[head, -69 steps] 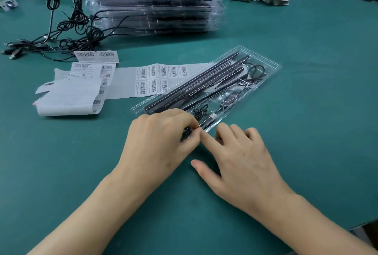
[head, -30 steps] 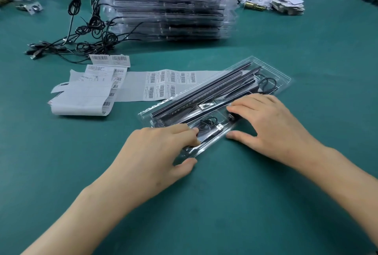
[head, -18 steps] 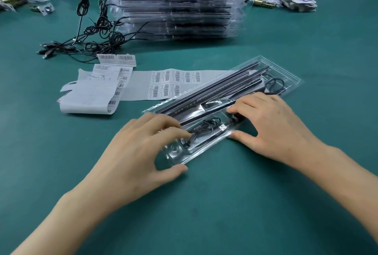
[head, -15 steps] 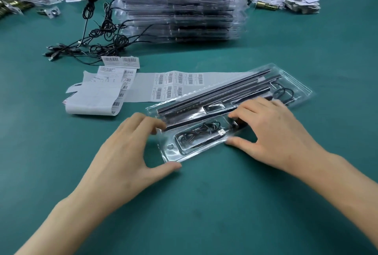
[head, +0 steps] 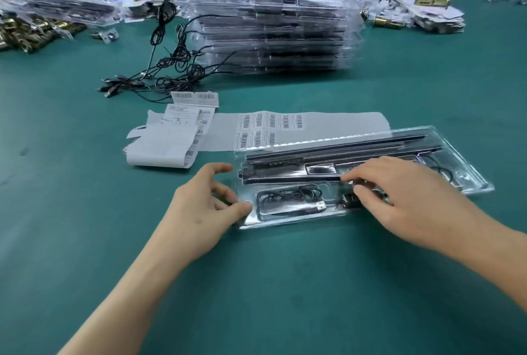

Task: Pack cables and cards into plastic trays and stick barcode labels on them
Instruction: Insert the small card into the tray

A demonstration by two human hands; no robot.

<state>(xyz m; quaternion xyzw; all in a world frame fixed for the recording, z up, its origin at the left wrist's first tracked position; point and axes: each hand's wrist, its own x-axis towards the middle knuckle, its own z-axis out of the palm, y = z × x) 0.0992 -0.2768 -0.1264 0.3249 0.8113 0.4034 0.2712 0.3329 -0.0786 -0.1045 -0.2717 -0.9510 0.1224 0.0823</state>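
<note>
A clear plastic tray [head: 399,133] lies on the green table, holding long black strips [head: 328,149] and a coiled black USB cable [head: 288,198] in its near compartment. My left hand [head: 205,209] is at the tray's left end. Its thumb touches the near-left corner and its loosely curved fingers stay just clear of the edge. My right hand [head: 405,195] rests on top of the tray's middle, fingertips pressing down beside the cable compartment. A white sheet of barcode labels [head: 285,126] lies just behind the tray.
A tall stack of packed trays [head: 271,26] stands at the back centre, with tangled loose cables [head: 171,69] to its left. A curled label strip [head: 165,146] lies left of the sheet. Brass parts [head: 28,32] sit far left, paper cards [head: 413,12] far right.
The tray has swung round to lie nearly level and further right. My left hand slid off its top to the left end. My right hand stayed pressing on the middle.
</note>
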